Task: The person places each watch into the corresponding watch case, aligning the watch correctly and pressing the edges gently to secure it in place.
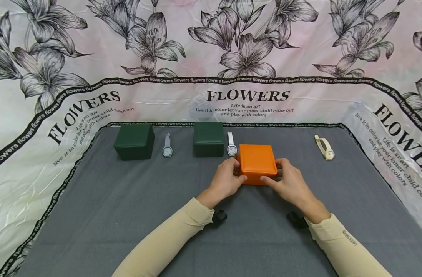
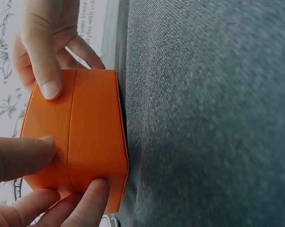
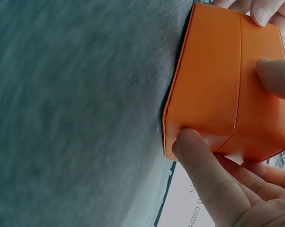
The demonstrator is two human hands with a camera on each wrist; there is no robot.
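Both hands hold an orange box [image 1: 257, 159] on the grey cloth, its lid down and a seam running round its sides. My left hand [image 1: 225, 179] grips the left side, thumb on the front face and fingers along the side. On the right side my right hand [image 1: 294, 182] does the same, its thumb [image 3: 277, 78] pressing the front face above the seam. In the left wrist view the orange box [image 2: 93, 123] stands on the cloth between both hands. A watch with a white strap [image 1: 231, 144] lies just behind and left of the box.
Two dark green boxes [image 1: 134, 141] [image 1: 209, 139] stand at the back left and centre. Between them lies a pale-strapped watch [image 1: 167, 146]. A gold watch [image 1: 324, 147] lies at the back right. Behind the grey cloth [image 1: 128, 215] rises a flower-printed white sheet [image 1: 183, 100].
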